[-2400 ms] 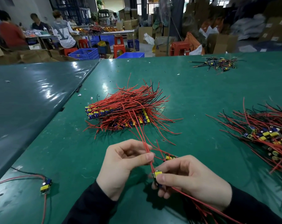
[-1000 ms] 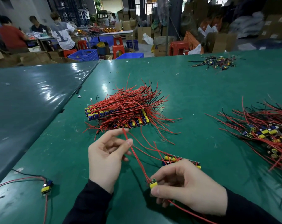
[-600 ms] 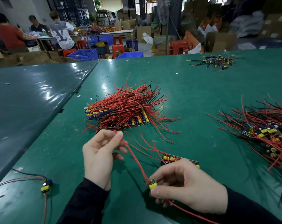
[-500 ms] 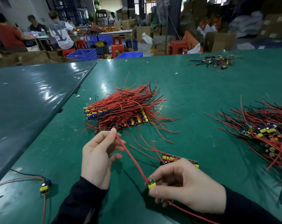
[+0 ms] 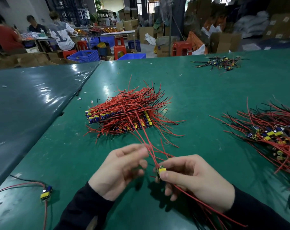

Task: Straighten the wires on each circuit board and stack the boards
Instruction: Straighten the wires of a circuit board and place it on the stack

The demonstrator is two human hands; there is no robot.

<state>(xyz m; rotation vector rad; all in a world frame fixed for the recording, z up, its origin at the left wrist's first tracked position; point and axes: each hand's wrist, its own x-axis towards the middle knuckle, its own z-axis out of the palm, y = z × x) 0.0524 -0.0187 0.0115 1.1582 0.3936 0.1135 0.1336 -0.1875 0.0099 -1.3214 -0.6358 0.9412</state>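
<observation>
Below the stacked boards [image 5: 119, 118], the right hand [image 5: 195, 181] pinches a circuit board [image 5: 161, 170]; the blurred left hand [image 5: 121, 168], fingers curled, seemingly grips its red wires [image 5: 148, 146].

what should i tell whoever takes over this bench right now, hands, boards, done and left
Right hand pinches a circuit board by its yellow part; its red wires run up and away from it.
Left hand is blurred, fingers at those wires; whether it grips them cannot be told.
Done: a stack of boards sits mid-table, wires fanned out to the far right.
Left: straighten the held board's wires and stack it; then the tangled pile on the right, the single board at near left, and possibly the small far pile.
</observation>
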